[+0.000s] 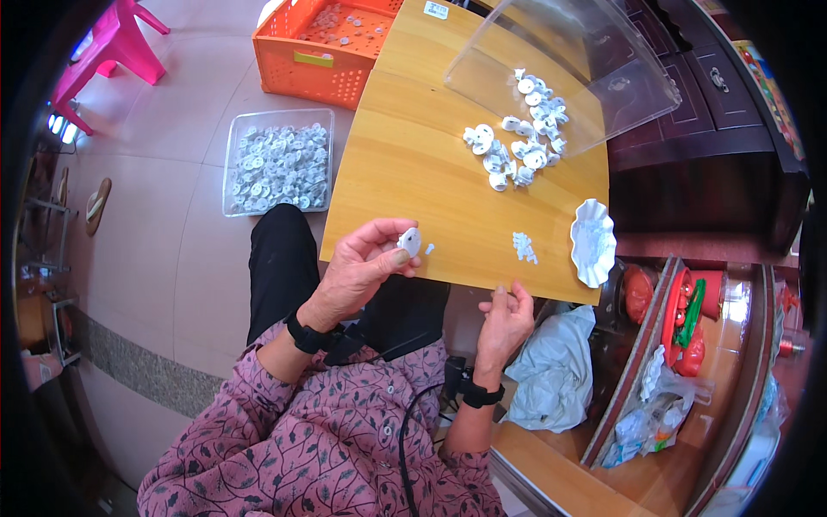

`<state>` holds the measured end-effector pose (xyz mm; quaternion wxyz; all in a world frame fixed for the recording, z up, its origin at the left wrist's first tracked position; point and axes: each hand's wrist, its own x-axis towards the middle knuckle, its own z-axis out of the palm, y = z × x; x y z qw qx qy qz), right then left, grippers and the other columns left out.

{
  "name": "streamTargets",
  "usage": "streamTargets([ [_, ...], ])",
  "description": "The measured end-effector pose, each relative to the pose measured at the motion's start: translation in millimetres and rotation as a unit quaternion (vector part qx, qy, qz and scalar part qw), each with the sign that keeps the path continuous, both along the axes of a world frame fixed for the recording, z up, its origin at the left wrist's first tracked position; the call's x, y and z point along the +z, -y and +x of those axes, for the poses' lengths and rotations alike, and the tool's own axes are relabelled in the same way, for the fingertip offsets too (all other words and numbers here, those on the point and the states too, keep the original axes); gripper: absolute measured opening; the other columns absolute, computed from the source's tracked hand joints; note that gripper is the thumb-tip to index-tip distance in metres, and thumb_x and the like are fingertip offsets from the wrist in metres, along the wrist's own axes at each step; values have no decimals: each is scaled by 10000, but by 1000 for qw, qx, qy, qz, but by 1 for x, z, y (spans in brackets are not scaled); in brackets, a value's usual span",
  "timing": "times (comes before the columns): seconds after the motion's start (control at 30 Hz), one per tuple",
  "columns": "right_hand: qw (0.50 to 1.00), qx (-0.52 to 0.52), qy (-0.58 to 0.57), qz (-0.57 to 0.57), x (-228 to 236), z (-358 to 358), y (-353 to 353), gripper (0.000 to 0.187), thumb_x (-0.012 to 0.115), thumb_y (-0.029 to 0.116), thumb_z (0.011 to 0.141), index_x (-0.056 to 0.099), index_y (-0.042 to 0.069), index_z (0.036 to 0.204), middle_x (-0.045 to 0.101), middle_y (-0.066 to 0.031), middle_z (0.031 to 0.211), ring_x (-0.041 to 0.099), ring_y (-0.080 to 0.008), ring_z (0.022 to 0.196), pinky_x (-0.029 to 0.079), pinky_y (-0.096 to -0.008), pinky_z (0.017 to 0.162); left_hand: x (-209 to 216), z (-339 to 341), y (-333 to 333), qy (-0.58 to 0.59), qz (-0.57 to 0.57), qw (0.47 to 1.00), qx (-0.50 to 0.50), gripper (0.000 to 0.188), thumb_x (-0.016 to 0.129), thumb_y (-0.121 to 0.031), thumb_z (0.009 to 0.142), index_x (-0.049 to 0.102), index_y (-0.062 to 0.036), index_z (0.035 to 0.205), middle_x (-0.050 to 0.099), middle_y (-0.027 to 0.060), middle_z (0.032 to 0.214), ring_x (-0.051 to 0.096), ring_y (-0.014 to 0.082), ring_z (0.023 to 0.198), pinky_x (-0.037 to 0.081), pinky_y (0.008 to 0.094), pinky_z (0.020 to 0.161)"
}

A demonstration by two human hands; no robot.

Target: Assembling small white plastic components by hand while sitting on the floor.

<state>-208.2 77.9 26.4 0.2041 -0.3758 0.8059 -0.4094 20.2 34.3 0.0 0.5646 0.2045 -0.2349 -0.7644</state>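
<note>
My left hand point(360, 265) is closed over the table's near edge, pinching a white round plastic part point(410, 242) between thumb and fingers. Just right of it, a tiny white piece point(430, 249) lies on the wooden table point(413, 146). My right hand point(505, 326) is at the near edge, fingers loosely bent and apart, with nothing visible in them. Beyond it sits a small heap of tiny white pieces point(525, 247). A white wavy-rimmed dish point(593, 243) stands at the table's right edge. Farther back, several white round parts point(525, 146) spill from a tipped clear plastic bin point(633, 99).
On the floor to the left, a clear tub point(227, 185) is full of white round parts. An orange crate point(280, 69) stands behind it, and a pink stool point(116, 47) farther left. An open drawer point(689, 405) and a pale plastic bag point(553, 370) are at the right.
</note>
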Motion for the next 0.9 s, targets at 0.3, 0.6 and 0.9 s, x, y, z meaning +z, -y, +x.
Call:
streamTargets([
  [0.3,992,-28,96,-79,-6,4,-8,300,626,104,968,577,-74,1205,689,-83,860,652,-116,708,489,-240,620,-1,0,-1,11,-6,1000,-4,403,676,-87,950,556,1,1324,643,84,1086,657,173,955,563,295,816],
  [0.6,952,54,287,-93,32,28,-8,184,653,71,950,625,-39,1095,694,-83,884,666,-136,743,503,-239,653,2,-5,-3,-19,-7,1000,-20,398,653,-95,967,550,2,1339,644,100,1143,662,180,980,572,291,820],
  [0.9,925,161,317,-135,47,72,1,136,677,39,938,652,-44,1043,682,-63,898,643,-107,756,527,-243,716,4,-6,-5,-55,14,997,-51,396,652,-121,971,554,2,1335,650,102,1148,673,168,939,580,290,821],
])
